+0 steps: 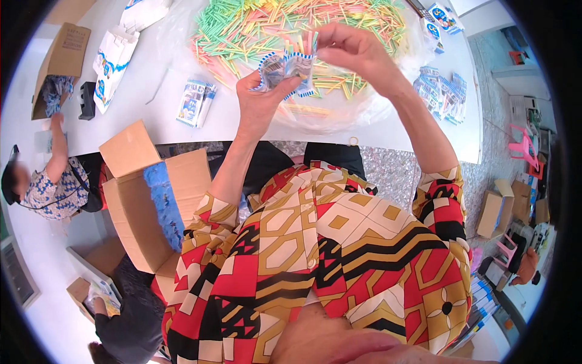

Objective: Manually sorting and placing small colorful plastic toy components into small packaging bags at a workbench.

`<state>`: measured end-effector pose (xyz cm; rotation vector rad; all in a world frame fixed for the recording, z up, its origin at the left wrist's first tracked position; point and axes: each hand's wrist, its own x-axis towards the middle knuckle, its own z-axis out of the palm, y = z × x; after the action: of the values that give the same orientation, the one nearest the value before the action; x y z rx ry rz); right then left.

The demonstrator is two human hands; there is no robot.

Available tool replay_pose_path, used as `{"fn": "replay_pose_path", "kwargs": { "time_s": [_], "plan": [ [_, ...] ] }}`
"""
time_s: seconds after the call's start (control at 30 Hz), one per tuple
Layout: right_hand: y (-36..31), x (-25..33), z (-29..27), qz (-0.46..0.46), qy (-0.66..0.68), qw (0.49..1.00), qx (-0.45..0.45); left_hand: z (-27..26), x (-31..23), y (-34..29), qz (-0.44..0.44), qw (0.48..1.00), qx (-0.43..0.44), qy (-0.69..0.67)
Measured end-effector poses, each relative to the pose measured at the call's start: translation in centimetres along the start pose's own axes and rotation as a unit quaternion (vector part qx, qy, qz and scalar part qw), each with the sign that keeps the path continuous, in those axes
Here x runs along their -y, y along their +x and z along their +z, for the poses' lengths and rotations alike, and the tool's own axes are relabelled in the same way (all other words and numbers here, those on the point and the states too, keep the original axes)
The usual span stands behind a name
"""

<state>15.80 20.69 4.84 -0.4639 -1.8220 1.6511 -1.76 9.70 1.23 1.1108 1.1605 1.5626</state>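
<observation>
Over the table, my left hand (pixel 260 103) is closed on a small clear packet (pixel 298 70) with blue-and-white striped edges. A second such packet (pixel 271 68) sits beside it in the same grip. Short thin pastel sticks poke out of the top of the right-hand packet. My right hand (pixel 357 54) is at that packet's top right, its fingers pinched around the end of the sticks; how many it grips is hidden. Behind both hands spreads a big heap of green, yellow and pink sticks (pixel 242 30) on clear plastic sheeting (pixel 357 115).
Striped packets (pixel 197 103) lie left of my hands, with more packets (pixel 439 94) at the right. An open cardboard box (pixel 136 212) lined with blue stands by my left side. One co-worker (pixel 54 182) reaches toward another box (pixel 60 67); another person (pixel 130 309) sits lower left.
</observation>
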Motion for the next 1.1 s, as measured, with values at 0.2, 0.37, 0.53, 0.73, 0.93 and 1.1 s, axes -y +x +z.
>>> {"fn": "replay_pose_path", "kwargs": {
  "time_s": [0.2, 0.37, 0.53, 0.73, 0.93, 1.1],
  "plan": [
    [-2.4, 0.4, -1.1, -0.052, -0.040, 0.993, -0.102, 0.0, 0.1, -0.2, -0.024, 1.000, -0.003, 0.008],
    [-6.0, -1.5, -3.2, -0.088, -0.134, 0.960, -0.229, -0.3, 1.6, 0.1, -0.036, 0.999, -0.017, 0.027],
    [-13.4, -1.0, -9.4, -0.029, -0.057, 0.918, -0.391, 0.5, 0.0, -0.2, -0.059, 0.997, -0.032, 0.045],
    [-23.5, -6.5, -14.5, 0.117, -0.135, 0.839, -0.514, 1.3, 1.0, 0.1, -0.068, 0.997, -0.043, 0.004],
    [-20.4, -10.5, -11.9, 0.140, -0.123, 0.865, -0.465, 0.6, 1.8, -0.1, -0.063, 0.997, -0.044, 0.006],
    [-19.6, -11.8, -11.6, 0.065, -0.394, 0.767, -0.502, 0.4, 1.1, -0.5, -0.050, 0.998, -0.021, -0.012]
  ]
}}
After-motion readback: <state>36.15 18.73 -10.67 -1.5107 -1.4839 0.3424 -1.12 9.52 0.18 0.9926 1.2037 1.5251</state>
